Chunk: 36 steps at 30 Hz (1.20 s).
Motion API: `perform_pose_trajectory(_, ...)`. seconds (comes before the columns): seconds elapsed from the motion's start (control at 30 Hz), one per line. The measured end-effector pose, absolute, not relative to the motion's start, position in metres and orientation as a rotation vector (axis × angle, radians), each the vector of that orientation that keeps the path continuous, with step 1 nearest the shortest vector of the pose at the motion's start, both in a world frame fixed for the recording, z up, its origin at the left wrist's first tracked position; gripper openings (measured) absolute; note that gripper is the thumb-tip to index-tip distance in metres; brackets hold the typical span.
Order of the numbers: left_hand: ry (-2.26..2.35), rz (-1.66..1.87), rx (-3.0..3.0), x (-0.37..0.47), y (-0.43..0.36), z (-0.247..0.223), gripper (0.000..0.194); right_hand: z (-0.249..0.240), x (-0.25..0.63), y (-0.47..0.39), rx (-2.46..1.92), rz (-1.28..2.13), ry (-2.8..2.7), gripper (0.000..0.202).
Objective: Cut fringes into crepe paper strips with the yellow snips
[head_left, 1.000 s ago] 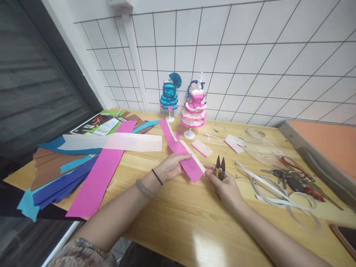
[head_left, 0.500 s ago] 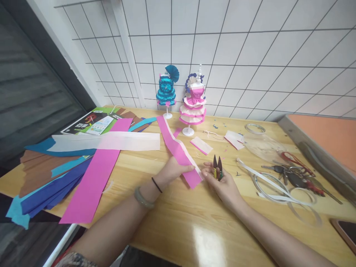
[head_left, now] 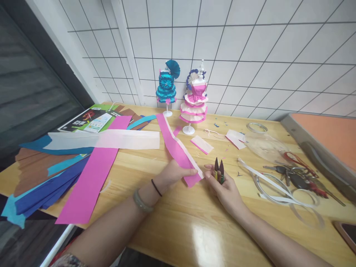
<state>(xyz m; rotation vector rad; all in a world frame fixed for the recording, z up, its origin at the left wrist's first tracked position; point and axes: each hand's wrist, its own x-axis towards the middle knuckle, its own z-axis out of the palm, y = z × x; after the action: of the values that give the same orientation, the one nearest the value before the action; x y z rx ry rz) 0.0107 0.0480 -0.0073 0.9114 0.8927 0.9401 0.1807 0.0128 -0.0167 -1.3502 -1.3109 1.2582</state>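
My left hand (head_left: 179,171) is closed on a pink crepe paper strip (head_left: 174,146), thumb on top near its lower end. A narrow white tape (head_left: 182,146) runs along the strip's right edge. My right hand (head_left: 224,187) holds small dark-bladed thread snips (head_left: 219,168), blades pointing up, in its curled fingers. Its thumb and forefinger are at the tape's near end; whether they pinch it I cannot make out. Farther back stands a mini dress form in a pink and white ruffled dress (head_left: 194,107), beside another in a teal dress (head_left: 166,89).
Crossed white (head_left: 136,140) and pink strips (head_left: 91,178) lie left over blue and brown paper (head_left: 36,167). Paper scraps (head_left: 202,144) sit mid-table. Rightward are a tape roll (head_left: 257,128), keys (head_left: 297,180), white tape loops (head_left: 272,185), a phone (head_left: 346,233) and an orange-topped box (head_left: 328,137).
The view has shifted slightly. Both hands stay at the strip's near end; my left hand sits a little farther right along it. My right hand keeps the snips.
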Motion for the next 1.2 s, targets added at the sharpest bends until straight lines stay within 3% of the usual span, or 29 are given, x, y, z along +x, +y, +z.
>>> perform_pose_trajectory(0.27,0.899,1.094,0.803,0.004,0.055,0.002,0.041,-0.003,0.180,0.013,-1.309,1.493,-1.471,0.047)
perform_pose_trajectory(0.87,0.938,0.941,0.958,0.002,0.056,-0.007,0.050,-0.002,0.174,0.007,-1.232,1.775,-1.309,0.043)
perform_pose_trajectory(1.07,0.919,0.927,0.995,0.001,0.056,-0.006,0.031,-0.004,0.176,0.006,-1.255,1.794,-1.268,0.045)
perform_pose_trajectory(1.2,0.893,0.940,1.001,0.000,0.056,-0.005,0.029,-0.002,0.175,0.005,-1.279,1.786,-1.251,0.045)
